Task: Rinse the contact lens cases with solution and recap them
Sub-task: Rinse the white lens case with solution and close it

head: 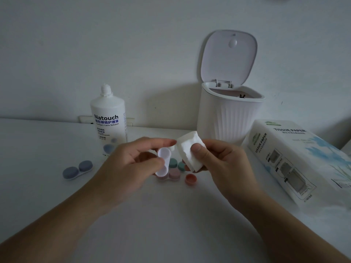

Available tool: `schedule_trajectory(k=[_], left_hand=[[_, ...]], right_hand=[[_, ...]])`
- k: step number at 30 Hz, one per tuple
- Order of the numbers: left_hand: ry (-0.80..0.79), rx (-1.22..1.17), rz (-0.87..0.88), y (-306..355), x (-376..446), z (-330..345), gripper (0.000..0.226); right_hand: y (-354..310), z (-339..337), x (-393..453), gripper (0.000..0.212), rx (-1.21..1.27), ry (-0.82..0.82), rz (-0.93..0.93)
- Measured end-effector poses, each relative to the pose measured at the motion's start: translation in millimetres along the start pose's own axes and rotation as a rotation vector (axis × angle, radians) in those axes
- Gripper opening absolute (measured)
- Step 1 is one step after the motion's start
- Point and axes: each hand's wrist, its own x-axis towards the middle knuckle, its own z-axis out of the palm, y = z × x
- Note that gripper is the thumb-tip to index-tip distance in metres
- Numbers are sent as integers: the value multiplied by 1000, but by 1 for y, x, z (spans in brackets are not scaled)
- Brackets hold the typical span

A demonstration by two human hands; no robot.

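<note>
While my left hand (133, 164) pinches the uncapped white lens case (163, 161) above the table (152, 215), I judge I'm at the drying step after a rinse; my right hand (218, 160) grips a folded tissue (190, 150) just beside it; next I'd press tissue into a well, then recap, probably with the coral cap (190, 178); both forearms angle inward.

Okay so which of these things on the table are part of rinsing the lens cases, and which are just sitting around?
In the job:
left hand, holding uncapped white case
right hand, holding folded tissue
solution bottle
pink case, loose pink cap
green caps
blue case, capped

Lying about:
tissue pack
open bin
</note>
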Motion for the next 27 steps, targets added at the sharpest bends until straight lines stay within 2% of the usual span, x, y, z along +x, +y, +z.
schedule_trajectory(k=[4, 7, 10, 14, 17, 21, 25, 27], left_hand=[[-65, -65, 33, 4, -4, 8, 46], [-58, -133, 48, 5, -3, 9, 45], [-39, -151, 71, 4, -3, 9, 38], [-76, -48, 86, 3, -4, 8, 23], [-107, 54, 101, 2, -4, 5, 22], [-132, 155, 216, 3, -4, 4, 23], [-39, 297, 311, 5, -5, 6, 31], [10, 332, 353, 4, -5, 7, 26]], right_hand=[[-1, 3, -3, 14, 13, -38, -1], [0, 4, -3, 16, 25, -119, 22], [1, 3, -5, 15, -66, -196, 28], [3, 2, -6, 17, -160, -266, 54], [3, 1, -7, 17, -141, -301, 119], [0, 0, -6, 20, -173, -335, 149], [-3, -3, -4, 20, -68, -227, 131], [-5, -3, -4, 21, -42, -229, 146]])
